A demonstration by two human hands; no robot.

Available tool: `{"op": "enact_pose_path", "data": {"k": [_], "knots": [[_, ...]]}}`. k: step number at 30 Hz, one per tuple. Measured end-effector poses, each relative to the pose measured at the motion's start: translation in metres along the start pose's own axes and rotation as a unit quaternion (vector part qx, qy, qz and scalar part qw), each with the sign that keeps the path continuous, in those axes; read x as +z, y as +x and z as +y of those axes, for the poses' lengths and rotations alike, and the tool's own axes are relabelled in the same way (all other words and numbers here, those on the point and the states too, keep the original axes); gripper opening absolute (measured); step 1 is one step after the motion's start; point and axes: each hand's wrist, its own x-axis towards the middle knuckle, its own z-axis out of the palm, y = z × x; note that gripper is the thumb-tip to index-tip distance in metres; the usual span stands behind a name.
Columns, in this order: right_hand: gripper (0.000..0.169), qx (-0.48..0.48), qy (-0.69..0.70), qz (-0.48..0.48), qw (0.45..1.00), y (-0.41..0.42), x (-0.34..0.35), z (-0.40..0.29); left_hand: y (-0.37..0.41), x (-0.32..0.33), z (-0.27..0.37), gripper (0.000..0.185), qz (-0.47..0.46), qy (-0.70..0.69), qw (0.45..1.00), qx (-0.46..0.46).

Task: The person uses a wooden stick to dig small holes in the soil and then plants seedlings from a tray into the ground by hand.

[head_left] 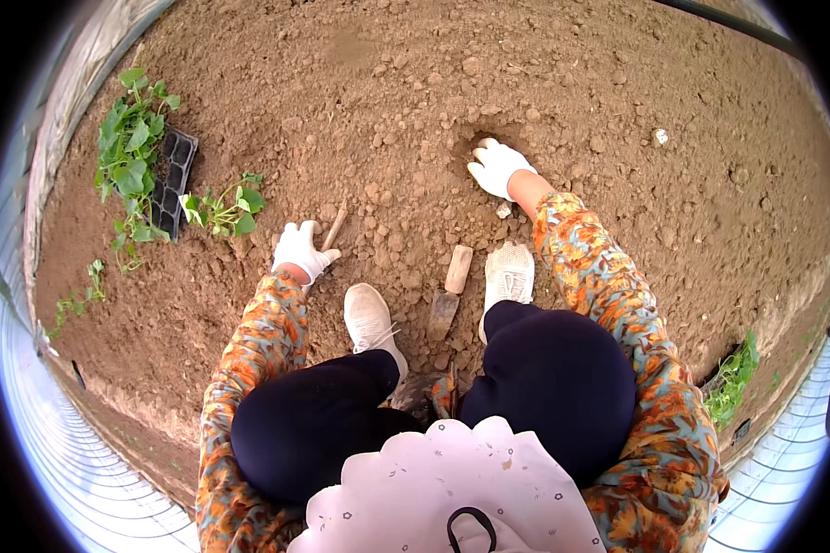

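Note:
My right hand [499,167], in a white glove, reaches into a small hole in the loose brown soil [387,138]; its fingertips are partly hidden at the hole's edge. My left hand [303,250], also white-gloved, rests low over the soil beside a thin wooden stick [335,227]; whether it grips the stick or anything else cannot be told. A garden trowel [451,290] with a wooden handle lies on the soil between my shoes. Left of my left hand, loose leafy seedlings [227,207] lie beside a black plastic seedling tray [174,181] with more green seedlings [130,152].
My white shoes [369,314] stand on the soil on either side of the trowel. Another batch of seedlings [733,383] is at the lower right, and a few small plants [76,302] lie far left. A dark hose or pipe [730,22] crosses the upper right.

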Motion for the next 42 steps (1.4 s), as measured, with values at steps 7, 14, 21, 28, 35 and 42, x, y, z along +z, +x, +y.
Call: {"op": "enact_pose_path", "data": {"k": [7,14,21,28,35,42], "knots": [[0.045,-0.001,-0.071,-0.06,0.996,-0.019,0.011,-0.002,-0.001,0.002,-0.006,0.071,-0.006,-0.028,0.999,0.016],[0.046,-0.022,-0.171,-0.065,0.983,-0.03,-0.026,-0.041,0.03,0.03,-0.057,0.04,0.078,-0.411,0.908,-0.027],[0.049,-0.156,-0.208,-0.189,0.947,0.035,-0.141,-0.203,0.037,0.045,-0.062,0.045,0.039,-0.504,0.849,-0.153],[0.054,-0.093,0.383,-0.192,0.899,0.223,-0.079,-0.457,0.069,0.027,-0.072,0.062,-0.01,-0.503,0.849,-0.161],[0.048,0.146,0.713,-0.206,0.654,0.279,-0.022,-0.565,0.083,0.052,-0.085,0.063,0.034,-0.518,0.854,-0.044],[0.051,0.078,0.572,-0.112,0.809,0.318,-0.071,-0.561,0.093,0.037,-0.084,0.062,-0.084,-0.537,0.828,-0.138]]}}
